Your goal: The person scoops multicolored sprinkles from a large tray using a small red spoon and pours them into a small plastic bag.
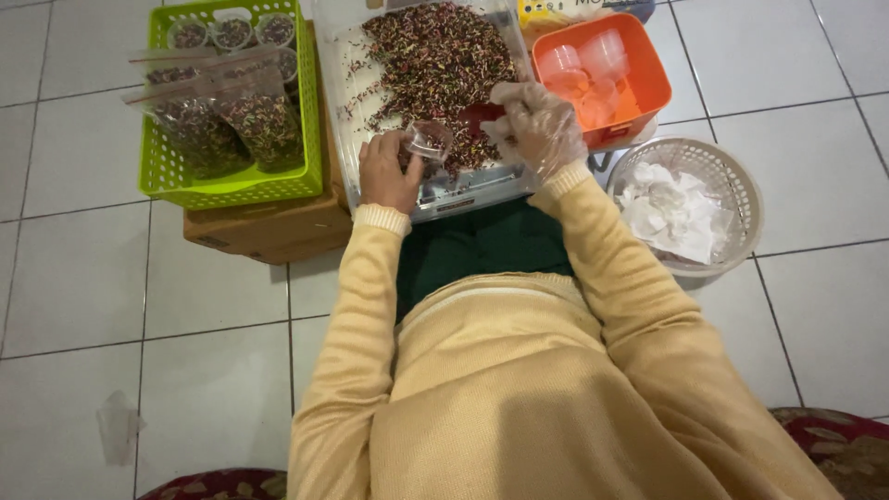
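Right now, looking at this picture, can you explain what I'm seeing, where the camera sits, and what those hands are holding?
The camera is worn on a person's head and looks down over their yellow sweater. The bare left hand holds a small clear cup. The gloved right hand holds a red scoop. Both hands are over a clear tray of dark mixed bits. On the tiled floor: a green basket of filled bags, an orange tub of empty cups, and a white basket with crumpled paper.
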